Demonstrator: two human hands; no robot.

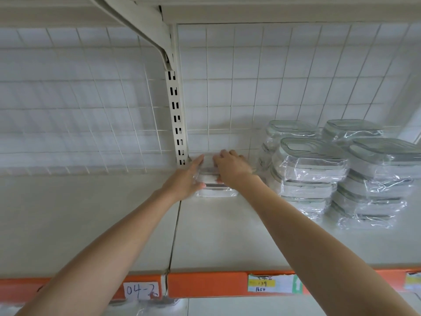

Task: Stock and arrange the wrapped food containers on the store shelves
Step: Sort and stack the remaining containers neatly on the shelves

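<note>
Left hand (186, 179) and right hand (231, 166) clasp small stack of wrapped containers (216, 185) between them, deep on shelf (114, 224); stocked container stacks (337, 169) just right of right hand. Risk: slick film lets stack shear; right forearm may nudge neighbours

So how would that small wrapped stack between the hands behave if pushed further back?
The stack looks rigid: stiff lidded boxes, so it should probably slide as one block. Its clear wrap is glossy and crinkled, so the hands, left and right, may slip on it. It sits low and flat on the shelf, so tipping seems unlikely.
</note>
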